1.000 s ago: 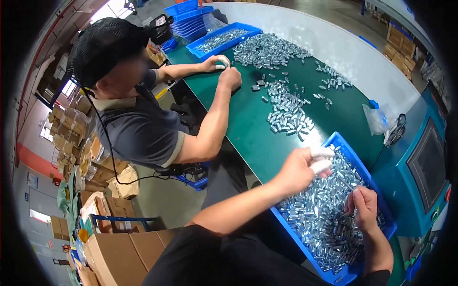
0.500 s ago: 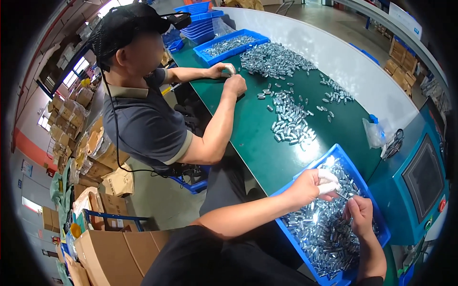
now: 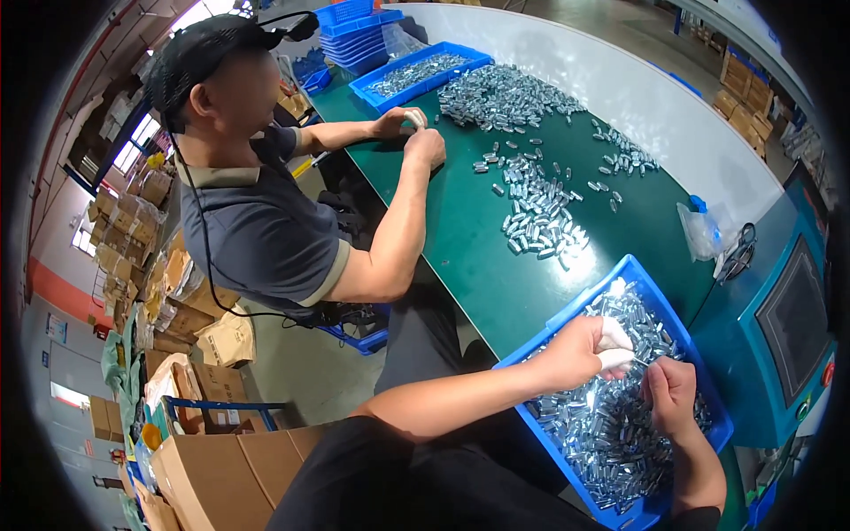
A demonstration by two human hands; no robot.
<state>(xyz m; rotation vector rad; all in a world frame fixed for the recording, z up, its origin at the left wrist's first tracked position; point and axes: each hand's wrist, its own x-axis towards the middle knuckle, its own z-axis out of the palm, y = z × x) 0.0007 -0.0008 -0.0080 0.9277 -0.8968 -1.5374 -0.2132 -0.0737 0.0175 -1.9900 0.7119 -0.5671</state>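
My left hand (image 3: 580, 354), with white coverings on its thumb and a finger, is pinched closed above a blue tray (image 3: 551, 450). What sits inside that pinch is too small to make out. To its right my right hand (image 3: 670, 396) is closed, with a thin metal rod (image 3: 642, 362) running from its fingers toward the left fingertips. Below both hands, the tray is heaped with small shiny metal sleeves (image 3: 611, 451). It lies partly on the green table (image 3: 469, 292) and reaches toward my lap.
A co-worker in a dark shirt (image 3: 274, 239) sits at the left, hands together over the table. Loose metal sleeves (image 3: 540, 221) lie in piles ahead. Another blue tray (image 3: 416, 78) stands at the far end. A machine with a screen (image 3: 788, 327) and scissors (image 3: 739, 254) are at the right.
My hands stay pinched together over the tray, both shifted very slightly. The view has tilted a little; the co-worker's hands remain together.
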